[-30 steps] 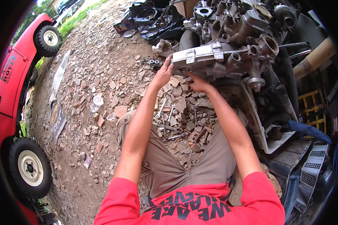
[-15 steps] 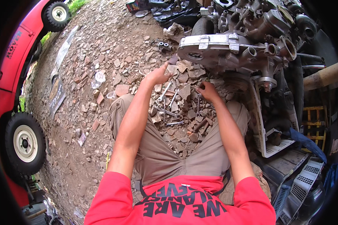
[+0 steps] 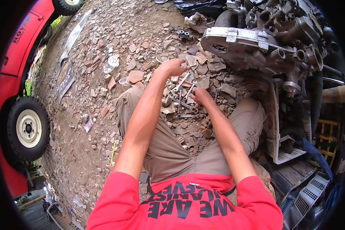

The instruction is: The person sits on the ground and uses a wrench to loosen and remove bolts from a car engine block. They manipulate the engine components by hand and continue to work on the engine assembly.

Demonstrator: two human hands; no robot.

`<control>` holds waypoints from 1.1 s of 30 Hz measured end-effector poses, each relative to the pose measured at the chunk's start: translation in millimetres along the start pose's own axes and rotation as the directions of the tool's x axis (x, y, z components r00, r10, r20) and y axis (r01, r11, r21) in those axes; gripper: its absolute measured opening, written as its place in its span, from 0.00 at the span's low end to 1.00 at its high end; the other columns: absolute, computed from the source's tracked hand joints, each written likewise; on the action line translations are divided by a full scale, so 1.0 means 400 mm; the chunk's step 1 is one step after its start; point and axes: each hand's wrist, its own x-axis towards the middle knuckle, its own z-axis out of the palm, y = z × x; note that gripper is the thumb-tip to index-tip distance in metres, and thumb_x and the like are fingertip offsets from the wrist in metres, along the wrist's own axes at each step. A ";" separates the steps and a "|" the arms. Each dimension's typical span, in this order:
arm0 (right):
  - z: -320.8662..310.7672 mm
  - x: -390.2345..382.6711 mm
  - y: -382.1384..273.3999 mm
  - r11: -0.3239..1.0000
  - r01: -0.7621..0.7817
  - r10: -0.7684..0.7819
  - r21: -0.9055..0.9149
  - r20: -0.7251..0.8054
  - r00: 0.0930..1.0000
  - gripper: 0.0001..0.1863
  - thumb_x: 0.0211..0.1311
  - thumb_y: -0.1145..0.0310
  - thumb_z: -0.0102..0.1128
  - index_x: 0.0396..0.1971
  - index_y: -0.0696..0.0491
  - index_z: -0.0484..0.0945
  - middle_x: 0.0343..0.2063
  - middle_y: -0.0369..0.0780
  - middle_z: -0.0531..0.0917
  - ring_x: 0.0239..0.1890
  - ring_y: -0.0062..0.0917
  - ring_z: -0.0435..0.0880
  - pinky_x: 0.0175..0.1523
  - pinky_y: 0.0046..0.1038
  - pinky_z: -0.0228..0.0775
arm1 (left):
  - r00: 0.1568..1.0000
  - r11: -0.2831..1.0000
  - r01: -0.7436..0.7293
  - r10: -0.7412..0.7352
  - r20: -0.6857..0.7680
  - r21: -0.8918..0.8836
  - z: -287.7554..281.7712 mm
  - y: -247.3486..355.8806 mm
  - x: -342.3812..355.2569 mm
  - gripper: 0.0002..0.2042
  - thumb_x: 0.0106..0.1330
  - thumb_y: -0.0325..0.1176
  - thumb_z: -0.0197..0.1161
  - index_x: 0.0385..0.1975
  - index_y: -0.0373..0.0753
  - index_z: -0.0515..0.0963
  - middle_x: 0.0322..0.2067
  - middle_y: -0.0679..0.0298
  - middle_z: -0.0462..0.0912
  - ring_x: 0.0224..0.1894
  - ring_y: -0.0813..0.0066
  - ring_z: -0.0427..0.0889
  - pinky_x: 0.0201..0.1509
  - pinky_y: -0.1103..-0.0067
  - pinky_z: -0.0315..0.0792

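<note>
Broken stones [image 3: 136, 76] are covering the dirt ground, and a red vehicle [image 3: 17, 57] is standing along the left side. Several wrenches [image 3: 183, 80] are lying among the stones, in front of the person and between the knees. Of the two hands, the right hand [image 3: 200, 96] is hanging right beside the wrenches with its fingers bending; whether it is grasping one, I cannot make out. The left hand [image 3: 173, 67] is hanging near their far ends, fingers pointing rightward, and its grip is likewise staying unclear. At upper right, a grimy metal engine [image 3: 249, 53] is sitting beyond a white plastic crate [image 3: 289, 155].
</note>
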 end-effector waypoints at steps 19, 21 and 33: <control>0.206 -0.017 -0.061 0.992 -0.078 0.079 -0.096 -0.002 0.997 0.11 0.60 0.63 0.60 0.32 0.57 0.77 0.36 0.50 0.82 0.42 0.48 0.83 0.45 0.47 0.76 | 0.988 0.994 0.000 -0.017 -0.155 -0.112 -0.095 0.017 -0.038 0.31 0.68 0.56 0.53 0.61 0.36 0.69 0.56 0.46 0.76 0.60 0.52 0.74 0.62 0.66 0.69; 0.213 -0.029 -0.067 0.996 -0.083 0.080 -0.038 -0.065 0.995 0.12 0.61 0.62 0.60 0.31 0.57 0.77 0.36 0.51 0.82 0.41 0.48 0.83 0.45 0.47 0.75 | 0.992 0.994 0.023 -0.036 -0.119 -0.108 -0.093 -0.002 -0.044 0.32 0.68 0.56 0.53 0.61 0.36 0.69 0.56 0.46 0.76 0.60 0.52 0.74 0.62 0.67 0.69; 0.131 0.179 -0.066 0.954 0.177 -0.228 -0.240 -0.202 0.953 0.25 0.55 0.76 0.54 0.56 0.52 0.71 0.59 0.45 0.71 0.50 0.43 0.79 0.53 0.41 0.73 | 0.957 0.871 -0.192 0.065 -0.283 -0.452 -0.139 0.039 -0.024 0.31 0.68 0.54 0.57 0.60 0.33 0.70 0.54 0.44 0.77 0.56 0.53 0.78 0.59 0.67 0.72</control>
